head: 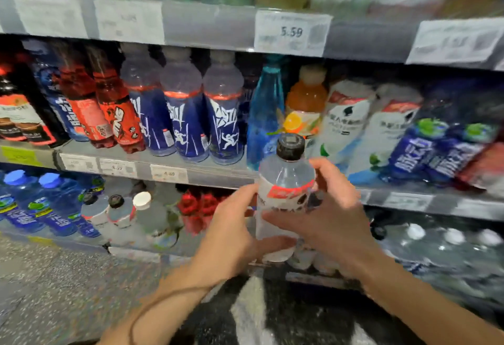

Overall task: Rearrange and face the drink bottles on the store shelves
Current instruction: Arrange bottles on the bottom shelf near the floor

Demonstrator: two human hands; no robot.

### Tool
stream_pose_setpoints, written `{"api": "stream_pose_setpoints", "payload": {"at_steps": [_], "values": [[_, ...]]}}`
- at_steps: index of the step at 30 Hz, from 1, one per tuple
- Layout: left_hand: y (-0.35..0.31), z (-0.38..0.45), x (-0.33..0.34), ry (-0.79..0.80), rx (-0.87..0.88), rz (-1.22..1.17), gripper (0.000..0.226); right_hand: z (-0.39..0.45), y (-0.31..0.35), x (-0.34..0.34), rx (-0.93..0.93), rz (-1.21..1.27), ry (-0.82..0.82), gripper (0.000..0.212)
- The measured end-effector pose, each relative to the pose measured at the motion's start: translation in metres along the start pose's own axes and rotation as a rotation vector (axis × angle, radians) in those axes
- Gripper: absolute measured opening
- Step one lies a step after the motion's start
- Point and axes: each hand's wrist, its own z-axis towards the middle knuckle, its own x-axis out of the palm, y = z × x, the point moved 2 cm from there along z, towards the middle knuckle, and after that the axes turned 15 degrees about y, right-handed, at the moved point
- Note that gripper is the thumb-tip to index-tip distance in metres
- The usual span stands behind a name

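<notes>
Grey metal shelving (207,21) with white price tags (291,33) — speckled grey floor (54,284), blurred throughout.

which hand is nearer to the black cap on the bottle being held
Right. The right hand grips the clear bottle high, its thumb just below the black cap. The left hand holds lower, around the bottle's bottom half.

Price tags (90,18) blurred, unreadable

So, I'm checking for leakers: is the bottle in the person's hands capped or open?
Capped. The clear bottle carries a black cap on its neck, and stands upright in the grip of both the left hand and right hand.
</notes>
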Motion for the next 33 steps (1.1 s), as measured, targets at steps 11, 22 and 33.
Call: {"api": "stream_pose_setpoints", "payload": {"at_steps": [11, 22, 33], "values": [[-0.089, 0.055, 0.093, 0.017, 0.109, 0.024, 0.060, -0.054, 0.009, -0.121, -0.033, -0.211, -0.236, 0.067], [-0.132, 0.089, 0.154, -0.041, 0.099, -0.048, 0.052, -0.071, -0.034, -0.204, -0.005, 0.220, -0.063, 0.049], [-0.162, 0.115, 0.198, 0.004, 0.092, -0.088, 0.053, -0.095, -0.037, -0.260, -0.026, 0.120, 0.007, 0.067]]}}
